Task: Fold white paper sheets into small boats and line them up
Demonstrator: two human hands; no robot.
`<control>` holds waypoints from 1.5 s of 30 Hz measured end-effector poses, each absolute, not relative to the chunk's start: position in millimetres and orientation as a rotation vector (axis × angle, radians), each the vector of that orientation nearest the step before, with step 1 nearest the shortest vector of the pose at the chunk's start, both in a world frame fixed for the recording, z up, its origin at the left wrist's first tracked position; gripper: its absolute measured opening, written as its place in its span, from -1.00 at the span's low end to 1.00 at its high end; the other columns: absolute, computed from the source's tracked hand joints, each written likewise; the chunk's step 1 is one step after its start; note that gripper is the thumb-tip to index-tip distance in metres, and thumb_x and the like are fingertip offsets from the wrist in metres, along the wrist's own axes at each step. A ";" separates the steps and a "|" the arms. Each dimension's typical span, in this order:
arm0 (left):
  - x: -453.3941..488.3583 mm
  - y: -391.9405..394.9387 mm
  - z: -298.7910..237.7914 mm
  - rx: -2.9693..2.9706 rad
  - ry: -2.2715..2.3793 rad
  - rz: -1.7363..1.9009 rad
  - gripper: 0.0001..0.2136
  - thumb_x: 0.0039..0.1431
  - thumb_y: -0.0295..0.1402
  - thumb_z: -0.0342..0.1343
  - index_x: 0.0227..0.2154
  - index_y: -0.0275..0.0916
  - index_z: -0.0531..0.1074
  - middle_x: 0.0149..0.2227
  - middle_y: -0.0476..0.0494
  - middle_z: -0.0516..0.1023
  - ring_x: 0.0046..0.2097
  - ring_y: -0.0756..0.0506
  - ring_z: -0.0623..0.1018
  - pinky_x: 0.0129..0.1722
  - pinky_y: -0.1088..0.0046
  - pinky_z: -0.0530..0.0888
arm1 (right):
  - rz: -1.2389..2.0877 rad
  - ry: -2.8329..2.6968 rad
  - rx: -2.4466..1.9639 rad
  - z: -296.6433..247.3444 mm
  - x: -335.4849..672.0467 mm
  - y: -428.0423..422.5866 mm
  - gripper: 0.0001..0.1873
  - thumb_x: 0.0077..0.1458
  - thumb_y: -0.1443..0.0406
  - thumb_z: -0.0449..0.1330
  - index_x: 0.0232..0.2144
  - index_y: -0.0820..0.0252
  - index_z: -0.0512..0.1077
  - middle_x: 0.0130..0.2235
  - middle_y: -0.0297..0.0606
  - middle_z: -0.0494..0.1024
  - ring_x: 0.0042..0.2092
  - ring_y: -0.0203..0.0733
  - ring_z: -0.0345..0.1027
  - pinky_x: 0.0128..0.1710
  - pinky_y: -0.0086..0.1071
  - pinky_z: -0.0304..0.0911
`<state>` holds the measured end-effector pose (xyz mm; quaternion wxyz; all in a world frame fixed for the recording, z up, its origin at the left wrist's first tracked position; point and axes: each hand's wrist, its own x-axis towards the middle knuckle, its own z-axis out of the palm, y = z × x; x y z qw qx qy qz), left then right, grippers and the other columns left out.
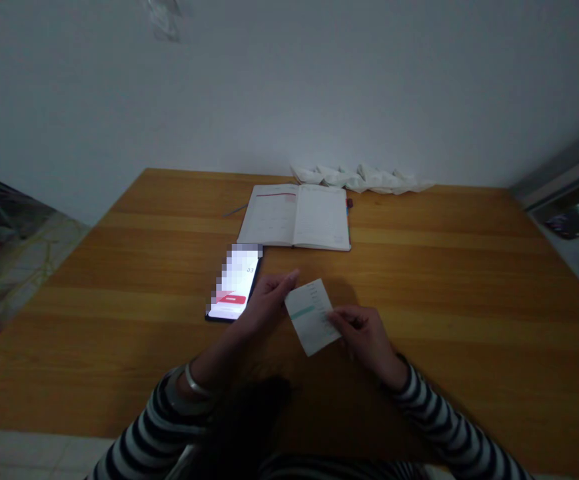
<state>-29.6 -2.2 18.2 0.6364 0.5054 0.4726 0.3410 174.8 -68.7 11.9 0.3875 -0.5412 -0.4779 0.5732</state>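
Note:
A small white paper slip (pixel 310 321) with a green stripe and faint print is held tilted above the table. My right hand (pixel 366 333) pinches its right edge between thumb and fingers. At the slip's upper left edge, my left hand (pixel 268 300) is closed, its fingers partly hidden. Just left of that hand lies a lit phone (pixel 234 283), its screen partly blurred out, with a red bar near the bottom. An open notebook (pixel 322 217) rests beyond both hands, pages up, a ribbon at its left side.
The wooden table (pixel 449 280) meets a pale wall (pixel 289 87) at the back. A twisted strip of white paper or cloth (pixel 362 179) lies along that far edge. At the far right, another screen-like object (pixel 576 217) stands beyond the table.

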 end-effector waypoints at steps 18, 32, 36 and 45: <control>-16.8 -15.3 21.3 1.689 1.110 0.494 -0.55 0.33 -0.10 -0.11 -0.61 -0.25 0.29 -0.59 0.04 0.29 -0.52 0.02 0.26 -0.53 0.53 0.18 | 1.653 -1.200 -1.185 6.2 179.6 -62.4 -0.52 0.20 -0.08 0.16 -0.43 0.23 0.46 -0.45 -0.29 0.49 -0.41 -0.26 0.37 -0.41 -0.42 0.31; -6.7 -24.1 11.6 1.428 0.940 0.534 -0.54 0.21 0.01 0.06 -0.61 -0.27 0.33 -0.58 0.05 0.24 -0.50 0.04 0.23 -0.53 0.53 0.16 | 1.486 -1.569 -1.193 8.3 186.5 -61.3 -0.47 0.32 -0.03 0.00 -0.47 0.22 0.43 -0.49 -0.34 0.38 -0.44 -0.29 0.21 -0.46 -0.44 0.14; -5.2 -26.0 8.2 1.439 0.860 0.477 -0.51 0.18 0.04 0.09 -0.65 -0.27 0.28 -0.61 0.08 0.18 -0.53 0.06 0.17 -0.55 0.54 0.10 | 1.645 -1.756 -1.087 11.1 195.9 -54.6 -0.53 0.31 -0.02 0.04 -0.31 0.18 0.56 -0.39 -0.31 0.54 -0.38 -0.24 0.33 -0.36 -0.41 0.23; -2.4 -22.9 3.3 1.440 0.917 0.545 -0.54 0.23 0.03 0.06 -0.49 -0.31 0.49 -0.50 -0.02 0.42 -0.42 -0.01 0.36 -0.41 0.48 0.31 | 1.253 -1.813 -1.320 5.6 186.7 -58.2 -0.49 0.36 0.00 -0.05 -0.39 0.18 0.49 -0.46 -0.31 0.47 -0.40 -0.21 0.31 -0.38 -0.39 0.16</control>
